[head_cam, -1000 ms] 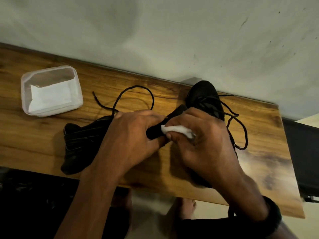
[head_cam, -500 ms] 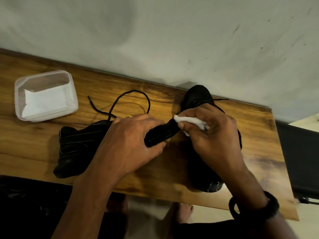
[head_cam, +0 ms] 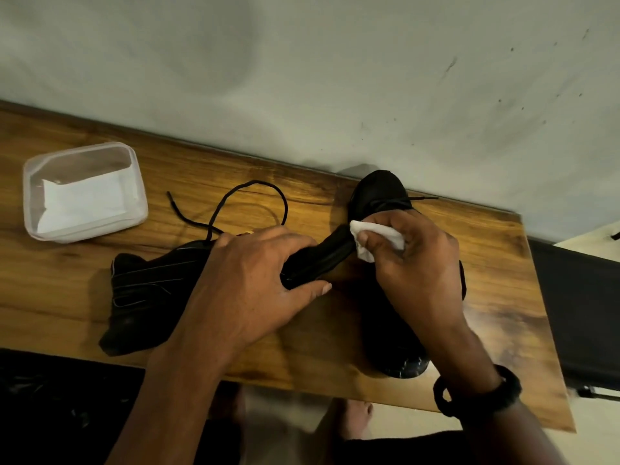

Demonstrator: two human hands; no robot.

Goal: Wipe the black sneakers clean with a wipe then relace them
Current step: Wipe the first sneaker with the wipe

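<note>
Left hand (head_cam: pixel 255 283) grip: fingers and thumb curled round a long black flap (head_cam: pixel 322 260), probably the tongue, pulled out of the left sneaker (head_cam: pixel 147 297). That sneaker lies on its side at the near left of the counter (head_cam: pixel 503 297). Right hand (head_cam: pixel 416 263) grip: pinching the wipe (head_cam: pixel 372 236) onto the flap's far tip. Right sneaker (head_cam: pixel 379 193) sits under that hand, heel close to the near edge. Loose lace (head_cam: pixel 255 189) loops just behind the left hand. Tub (head_cam: pixel 29 209) of wipes at far left.

Risks:
- Hard stroke drags the left sneaker or strains the flap's stitching.
- Right forearm nudges the right sneaker off the near edge.
- Bunched wipe slips from the pinch.
</note>
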